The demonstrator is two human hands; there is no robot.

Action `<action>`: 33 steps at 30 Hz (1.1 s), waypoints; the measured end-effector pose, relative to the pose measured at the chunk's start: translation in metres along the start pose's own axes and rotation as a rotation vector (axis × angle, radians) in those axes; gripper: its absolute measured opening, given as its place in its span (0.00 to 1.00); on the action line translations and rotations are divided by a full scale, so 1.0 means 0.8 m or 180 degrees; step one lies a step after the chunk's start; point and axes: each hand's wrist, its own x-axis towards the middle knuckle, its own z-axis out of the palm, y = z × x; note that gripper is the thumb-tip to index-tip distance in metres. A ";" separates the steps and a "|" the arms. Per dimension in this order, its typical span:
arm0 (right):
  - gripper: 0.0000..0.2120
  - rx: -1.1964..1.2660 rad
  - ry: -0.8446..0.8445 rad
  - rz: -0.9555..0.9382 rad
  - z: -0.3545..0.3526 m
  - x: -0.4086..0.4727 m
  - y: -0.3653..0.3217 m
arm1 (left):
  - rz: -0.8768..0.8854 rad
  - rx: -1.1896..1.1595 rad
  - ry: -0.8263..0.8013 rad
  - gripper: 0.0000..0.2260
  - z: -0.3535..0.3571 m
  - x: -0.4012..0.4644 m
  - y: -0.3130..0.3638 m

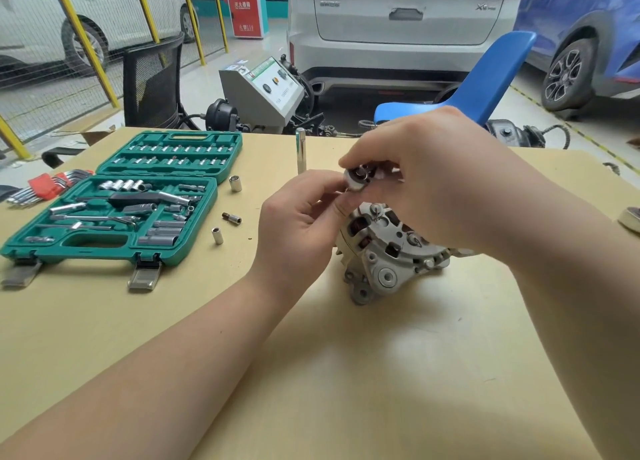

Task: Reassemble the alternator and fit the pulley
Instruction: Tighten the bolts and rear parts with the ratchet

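Observation:
The silver alternator (384, 255) stands on the tan table (346, 373), its vented housing facing up and copper windings showing through the slots. Just above it, both hands hold a small round dark-and-silver part (356, 179), maybe the pulley or a nut. My left hand (298, 224) pinches the part from the left with curled fingers. My right hand (433, 179) curls over it from above and the right, hiding most of it and the alternator's shaft. A round metal piece (631, 219) lies at the table's right edge.
An open green socket case (117, 203) lies on the left with red-holdered hex keys (48, 186) beside it. Loose sockets (235, 183) (217, 235), a small bit (232, 218) and an upright extension bar (301, 151) stand between case and alternator. Chairs, a machine and cars lie beyond.

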 end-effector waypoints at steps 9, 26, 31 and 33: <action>0.15 0.0000 0.0226 0.0299 0.010 -0.002 -0.012 | -0.0103 -0.0196 0.0104 0.06 0.001 -0.002 0.002; 0.08 -0.0032 0.0044 0.0163 0.007 0.001 -0.004 | 0.0107 -0.0144 0.0069 0.05 0.001 -0.002 -0.005; 0.09 0.0138 0.0027 0.0174 0.003 0.001 0.000 | 0.0136 -0.0026 0.0097 0.07 0.002 -0.005 -0.001; 0.12 0.0229 0.0128 0.0284 0.006 0.000 -0.003 | 0.0068 -0.0172 0.0169 0.06 0.002 -0.006 0.001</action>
